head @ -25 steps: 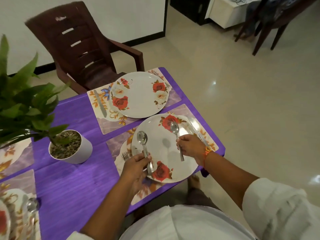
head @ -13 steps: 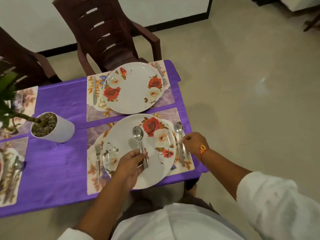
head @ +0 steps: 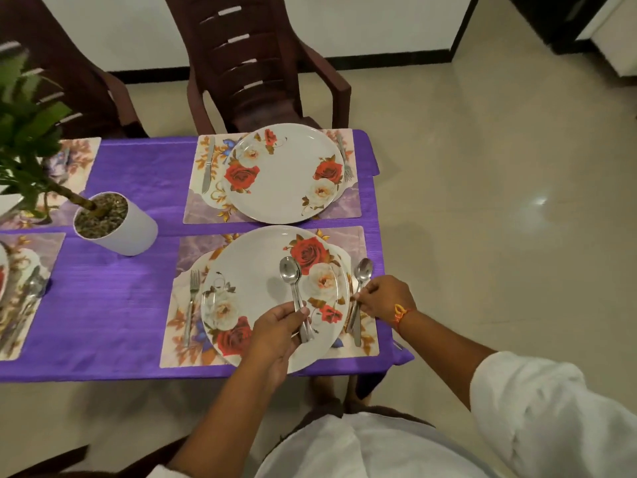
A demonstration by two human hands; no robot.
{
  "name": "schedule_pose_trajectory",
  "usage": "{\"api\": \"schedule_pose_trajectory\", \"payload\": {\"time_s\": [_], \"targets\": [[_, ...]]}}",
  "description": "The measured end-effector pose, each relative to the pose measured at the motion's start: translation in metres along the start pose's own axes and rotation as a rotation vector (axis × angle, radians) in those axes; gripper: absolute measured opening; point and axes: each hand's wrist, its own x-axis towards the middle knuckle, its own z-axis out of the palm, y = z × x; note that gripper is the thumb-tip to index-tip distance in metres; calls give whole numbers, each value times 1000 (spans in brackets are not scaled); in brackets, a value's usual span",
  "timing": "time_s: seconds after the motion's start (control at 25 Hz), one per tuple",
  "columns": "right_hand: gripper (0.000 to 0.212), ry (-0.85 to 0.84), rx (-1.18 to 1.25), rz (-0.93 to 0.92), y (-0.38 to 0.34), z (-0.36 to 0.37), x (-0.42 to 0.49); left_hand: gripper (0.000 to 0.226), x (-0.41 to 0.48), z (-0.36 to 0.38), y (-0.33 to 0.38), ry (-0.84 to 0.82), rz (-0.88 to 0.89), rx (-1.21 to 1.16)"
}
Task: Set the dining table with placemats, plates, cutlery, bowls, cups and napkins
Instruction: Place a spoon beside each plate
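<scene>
Two floral placemats lie on the purple table, each under a white rose-patterned plate. Over the near plate (head: pixel 255 288) my left hand (head: pixel 275 331) grips a steel spoon (head: pixel 291 276) by its handle, bowl pointing away. My right hand (head: pixel 384 296) pinches the handle of a second spoon (head: pixel 363 270) that lies on the near placemat (head: pixel 358 243), right of the plate and beside a knife (head: pixel 356 327). A fork (head: pixel 191 305) lies left of the near plate. The far plate (head: pixel 286 174) has a knife (head: pixel 208 165) on its left and a fork (head: pixel 344 160) on its right.
A white pot (head: pixel 117 225) with a green plant stands left of the settings. More placemats with cutlery (head: pixel 27 298) lie at the table's left end. Two brown plastic chairs (head: pixel 255 60) stand behind the table. The table's right edge (head: pixel 382 236) borders open tiled floor.
My right hand carried its spoon off the near plate to the placemat beside the knife. My left hand still holds its spoon over the plate. The camera has tilted down.
</scene>
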Motion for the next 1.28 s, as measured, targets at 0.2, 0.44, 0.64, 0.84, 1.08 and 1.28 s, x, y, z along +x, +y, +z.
{"api": "schedule_pose_trajectory", "payload": {"time_s": [0.2, 0.44, 0.64, 0.84, 1.08, 1.28], "targets": [[16, -33, -4, -20, -4, -17, 5, 23, 7, 19, -1, -9, -1, -61], [22, -139, 73, -59, 6, -42, 31, 13, 8, 58, 0, 54, -16, -74], [23, -425, 408, -209, 5, -103, 59, 17, 12, 157, -1, 96, 30, -218], [18, -689, 425, -286, 32, -181, 97, 18, 15, 266, 7, 145, 46, -327], [7, -726, 444, -276, 46, -238, 134, 17, 27, 338, 36, 202, 68, -298], [14, -656, 413, -340, 25, -259, 172, 15, 53, 362, 68, 190, 112, -412]]}}
